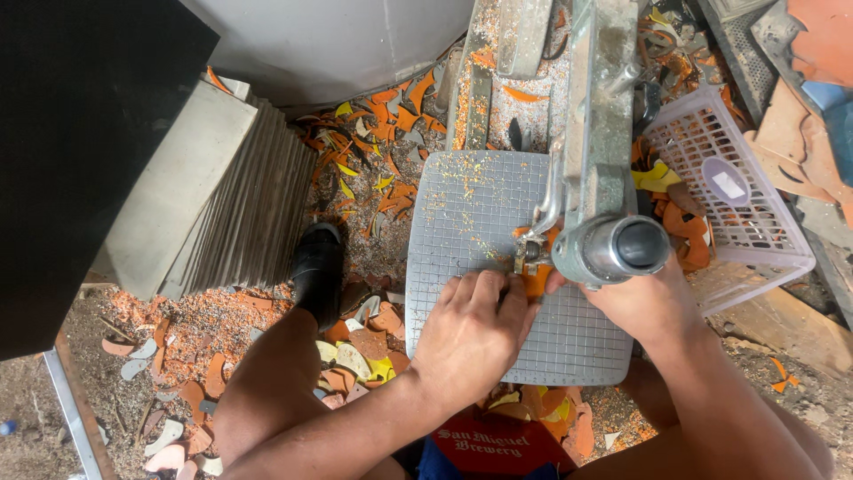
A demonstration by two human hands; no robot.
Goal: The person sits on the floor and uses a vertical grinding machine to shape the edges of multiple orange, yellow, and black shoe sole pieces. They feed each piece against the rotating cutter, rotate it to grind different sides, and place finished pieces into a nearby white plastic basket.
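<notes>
Orange tile piece (537, 281) lies on the grey gridded cutting plate (462, 222), directly under the metal cutter head (531, 253) of a lever-type tile cutter. It sits just ahead of both hands, at their fingertips, and most of it is hidden, so its long axis cannot be told. The left hand (471, 333) is the nearer one: it lies palm down on the plate, fingers together and curled forward, their tips pressed onto the piece beside the cutter head. The right hand (644, 302) comes in from the right beneath the cutter's round grey handle (622, 249); its fingers reach toward the same piece, but the handle covers them, so their grip cannot be told. Both forearms angle up and inward. Orange, yellow and grey offcuts (373, 116) litter the floor, grey tiles (240, 213) stand stacked at left, and a white plastic basket (755, 231) sits at right.
</notes>
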